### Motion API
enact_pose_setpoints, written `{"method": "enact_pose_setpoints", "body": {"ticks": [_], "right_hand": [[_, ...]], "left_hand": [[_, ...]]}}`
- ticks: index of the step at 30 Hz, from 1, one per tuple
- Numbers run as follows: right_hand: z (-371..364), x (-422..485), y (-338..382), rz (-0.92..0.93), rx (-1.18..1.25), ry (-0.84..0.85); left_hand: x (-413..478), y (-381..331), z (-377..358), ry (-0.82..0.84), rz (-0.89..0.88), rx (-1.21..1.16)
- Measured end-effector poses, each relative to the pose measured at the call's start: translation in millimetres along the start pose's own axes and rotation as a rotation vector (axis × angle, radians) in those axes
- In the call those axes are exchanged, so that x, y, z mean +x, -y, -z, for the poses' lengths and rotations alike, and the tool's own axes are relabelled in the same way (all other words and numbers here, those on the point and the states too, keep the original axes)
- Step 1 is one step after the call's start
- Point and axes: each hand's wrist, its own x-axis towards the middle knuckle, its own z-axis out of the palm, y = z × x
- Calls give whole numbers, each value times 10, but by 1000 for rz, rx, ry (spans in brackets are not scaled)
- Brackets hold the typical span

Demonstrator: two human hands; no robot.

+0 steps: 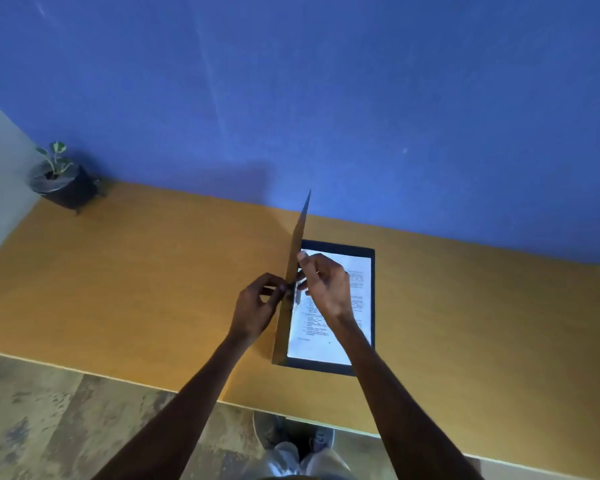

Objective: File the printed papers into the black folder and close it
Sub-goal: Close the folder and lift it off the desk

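Note:
The black folder [336, 369] lies on the wooden desk, its back panel flat. The printed papers [326, 348] rest inside it, white with small text. The folder's front cover [297, 251] stands nearly upright along the left edge, seen almost edge-on and looking translucent. My left hand [257, 308] pinches the cover from its left side. My right hand [324, 284] grips the same cover from the right, thumb up against it, above the papers.
The orange-brown desk [136, 289] runs against a blue wall. A small potted plant [61, 183] stands at the far left corner. The desk's front edge [146, 386] is close to me, with floor and my shoes below.

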Motion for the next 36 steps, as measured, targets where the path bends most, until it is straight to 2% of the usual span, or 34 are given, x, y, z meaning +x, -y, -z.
{"method": "enact_pose_setpoints", "body": {"ticks": [3,7,11,19,22,25,28,36], "right_hand": [[364,-15,-97,1,-98,-120],[835,-29,-384,-61,-205,-215],[1175,-1,-717,-158,-272,-261],[1393,59,-1312,-329,-384,-186],[1303,56,-1428,-363,-546,-97],[1117,-32,-1534,-278,-900,94],[953,-109,-1630,-179,-1029,265],[912,-78,-1609,-176,-1039,287]], "left_hand": [[-36,-68,-293,25,-117,184],[-49,-33,-597,125,-256,598],[-4,8,-832,266,-313,759],[10,232,-1188,494,-248,988],[13,303,-1294,524,-197,1005],[10,352,-1354,536,-165,1011],[1,374,-1369,540,-164,1028],[37,389,-1233,514,-157,1046]]}}
